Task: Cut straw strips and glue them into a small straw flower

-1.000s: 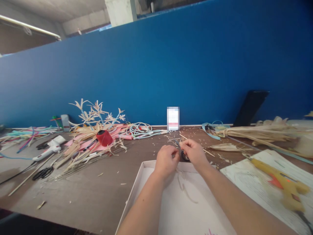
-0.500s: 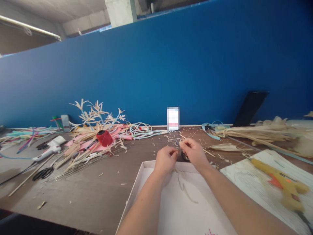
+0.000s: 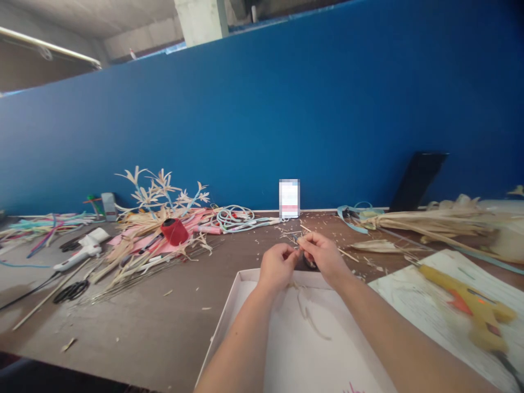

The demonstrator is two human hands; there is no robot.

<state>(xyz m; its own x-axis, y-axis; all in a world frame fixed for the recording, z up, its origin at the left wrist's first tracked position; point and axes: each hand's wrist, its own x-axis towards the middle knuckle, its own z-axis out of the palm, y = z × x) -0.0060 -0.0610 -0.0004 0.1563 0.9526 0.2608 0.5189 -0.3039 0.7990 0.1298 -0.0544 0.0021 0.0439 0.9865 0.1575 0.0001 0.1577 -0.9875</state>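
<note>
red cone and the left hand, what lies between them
In the head view, pale strips beside the red cone, then brown tabletop with small scraps before the left hand.

Light soft, diffuse; shadows faint. Blue partition (image 3: 245,120) paler at left, darkening rightward, near-black in top corner. Screen (image 3: 289,198) bright, pixelated. Yellow glue gun (image 3: 483,314) softly blurred; wide-angle stretching toward edges.

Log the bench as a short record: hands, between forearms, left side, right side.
Hands: left hand and right hand close together, both pinched; any held piece too small to tell
Between forearms: shallow white cardboard box and thin pale strand
Left side: white plastic glue gun, black-handled scissors, red cone-shaped spool
Right side: yellow plastic glue gun on white paper sheet
</note>
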